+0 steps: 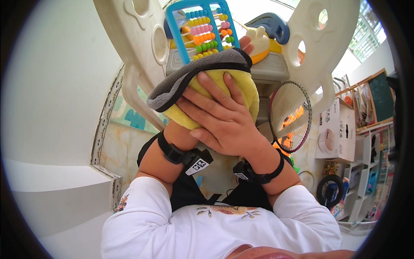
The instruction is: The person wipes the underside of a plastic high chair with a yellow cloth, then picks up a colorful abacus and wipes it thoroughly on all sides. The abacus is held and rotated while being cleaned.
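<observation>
A plush towel (pixel 223 81), yellow on one face and grey on the other with black edging, is bunched in front of me. My right hand (pixel 223 119) lies over its yellow side, palm down with fingers spread. From the left, my left forearm (pixel 181 134) passes under the towel, which covers most of that hand. Fingertips of my left hand (pixel 246 44) show past the towel's far edge, beside the frame of a toy abacus (pixel 178 35). The abacus has a blue frame and coloured beads; the towel hides its lower end. The left hand's grip is hidden.
Beyond stands a plastic play slide with pale side panels (pixel 142 61) and grey steps (pixel 271 66). A yellow rabbit-shaped toy (pixel 258 42) is beside the abacus. A badminton racket (pixel 291 116) leans at right, near a cardboard box (pixel 336 129) and a white shelf (pixel 359 174).
</observation>
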Motion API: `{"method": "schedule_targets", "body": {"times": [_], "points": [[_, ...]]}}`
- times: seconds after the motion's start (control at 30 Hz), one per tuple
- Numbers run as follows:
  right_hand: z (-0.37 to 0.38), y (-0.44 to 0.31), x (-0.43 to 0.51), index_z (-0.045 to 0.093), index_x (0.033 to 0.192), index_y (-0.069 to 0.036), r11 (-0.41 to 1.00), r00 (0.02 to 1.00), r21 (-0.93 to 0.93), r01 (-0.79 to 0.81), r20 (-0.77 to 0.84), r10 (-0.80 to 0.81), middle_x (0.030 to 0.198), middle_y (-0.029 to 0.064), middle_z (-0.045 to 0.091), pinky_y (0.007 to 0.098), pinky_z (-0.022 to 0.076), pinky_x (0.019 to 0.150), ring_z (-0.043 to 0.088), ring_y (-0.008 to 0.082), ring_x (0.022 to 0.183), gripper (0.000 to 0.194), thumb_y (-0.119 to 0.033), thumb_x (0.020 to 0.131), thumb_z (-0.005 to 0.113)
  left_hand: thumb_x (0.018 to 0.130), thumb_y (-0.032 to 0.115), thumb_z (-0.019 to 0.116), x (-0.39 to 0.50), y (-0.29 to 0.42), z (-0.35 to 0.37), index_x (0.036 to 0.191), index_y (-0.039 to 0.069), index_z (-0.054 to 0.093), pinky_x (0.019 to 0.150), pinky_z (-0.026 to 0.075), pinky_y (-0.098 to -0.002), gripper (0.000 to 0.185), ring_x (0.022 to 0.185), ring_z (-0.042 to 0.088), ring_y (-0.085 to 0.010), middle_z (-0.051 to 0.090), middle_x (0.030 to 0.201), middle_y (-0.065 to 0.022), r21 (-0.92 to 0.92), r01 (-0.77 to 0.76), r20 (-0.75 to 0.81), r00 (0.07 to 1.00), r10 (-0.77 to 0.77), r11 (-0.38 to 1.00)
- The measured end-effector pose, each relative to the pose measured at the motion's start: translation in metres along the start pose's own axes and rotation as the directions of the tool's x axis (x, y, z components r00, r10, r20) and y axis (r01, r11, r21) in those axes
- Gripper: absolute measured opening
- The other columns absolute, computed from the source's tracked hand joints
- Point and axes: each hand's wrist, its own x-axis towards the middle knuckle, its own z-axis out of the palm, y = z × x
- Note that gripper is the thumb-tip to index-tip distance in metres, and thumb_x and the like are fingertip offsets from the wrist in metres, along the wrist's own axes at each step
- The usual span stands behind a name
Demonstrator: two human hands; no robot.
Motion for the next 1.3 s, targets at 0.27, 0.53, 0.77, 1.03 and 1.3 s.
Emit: {"method": "schedule_targets", "body": {"times": [0.27,0.53,0.77,1.03,1.3], "points": [[-0.009,-0.002,0.001,0.061,0.129,-0.013,0.997,0.999,-0.068,-0.041,-0.03,0.039,0.14,0.0055,0.051,0.0493,0.0103,0.117,0.033,0.0279,0.14,0.047,-0.041,0.096,0.042,0.103,0.037,0.037,0.012,-0.019,0.016,0.147,0.005,0.029,0.108,0.037,-0.0338,0.054,0.128,0.045,-0.0207,0.043,0.141,-0.01,0.019,0.134,0.073,0.988,-0.135,0.991],[-0.018,0.033,0.0,0.048,0.138,-0.001,0.987,0.96,-0.056,-0.148,-0.248,0.13,0.146,0.0178,0.041,0.0511,0.014,0.115,0.029,0.038,0.141,0.065,-0.051,0.096,0.039,0.103,0.036,0.037,-0.009,-0.024,0.01,0.149,0.006,0.025,0.109,0.036,-0.0326,0.055,0.131,0.042,-0.0193,0.04,0.145,-0.0084,-0.006,0.347,0.118,0.931,-0.344,0.938],[-0.021,0.055,-0.013,0.035,0.142,0.001,0.382,0.653,0.86,-0.339,-0.076,0.753,0.134,0.0138,0.05,0.0347,0.0368,0.105,0.051,0.0238,0.118,0.071,-0.055,0.1,0.033,0.104,0.043,0.025,-0.01,-0.043,0.046,0.153,0.005,0.007,0.116,0.018,-0.0336,0.064,0.143,0.02,-0.0233,0.019,0.155,-0.0123,0.646,0.171,-0.075,0.984,-0.162,0.744],[0.006,0.047,-0.013,0.027,0.146,0.001,0.13,0.711,0.989,-0.073,-0.04,0.702,0.146,0.015,0.04,0.036,0.0343,0.109,0.046,0.0243,0.128,0.082,-0.064,0.097,0.025,0.103,0.042,0.029,-0.002,-0.037,0.044,0.149,-0.004,0.016,0.114,0.018,-0.044,0.065,0.139,0.02,-0.0458,0.018,0.149,-0.0315,0.984,-0.116,0.06,0.933,0.355,0.137],[0.017,0.036,-0.015,0.024,0.148,0.0,0.187,0.792,0.979,-0.08,-0.051,0.608,0.149,0.012,0.034,0.0368,0.0313,0.111,0.038,0.0236,0.134,0.076,-0.057,0.098,0.035,0.1,0.04,0.039,0.007,-0.017,0.034,0.146,0.001,0.031,0.104,0.03,-0.0469,0.061,0.123,0.034,-0.0511,0.03,0.131,-0.0394,0.988,0.015,0.052,0.903,0.426,-0.152]]}}
